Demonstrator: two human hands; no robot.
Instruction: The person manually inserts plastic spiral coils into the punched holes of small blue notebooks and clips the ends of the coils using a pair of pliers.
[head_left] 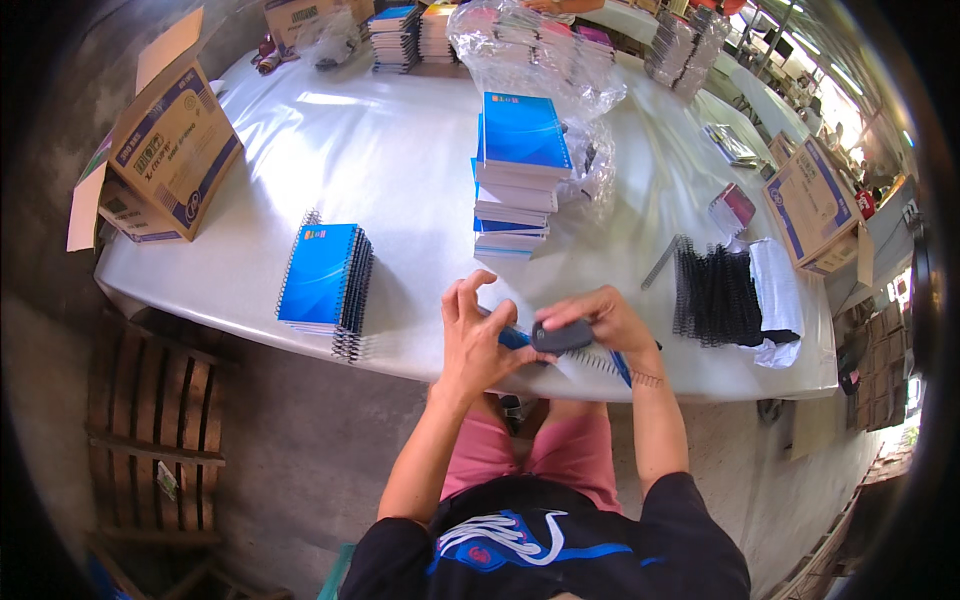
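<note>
At the table's near edge, a blue-covered notebook [514, 338] is held between my hands, mostly hidden by them. A dark spiral coil [598, 360] runs along it toward my right wrist. My left hand [474, 335] grips the notebook's left end, its index finger raised and bent. My right hand [607, 318] is closed on a dark, rounded block-like tool [562, 337], which lies over the notebook by my left thumb. Beyond my hands stands a tall stack of blue-covered books [522, 135]. To the left sits a pile of spiral-bound blue notebooks [322, 275].
Black spiral coils [712, 292] lie beside a white cloth [775, 290] on the right. Open cardboard boxes stand at the left [175, 150] and right [812, 208]. Clear plastic wrap [590, 85] covers stacks at the back of the white table [420, 180]; another person's arm shows there.
</note>
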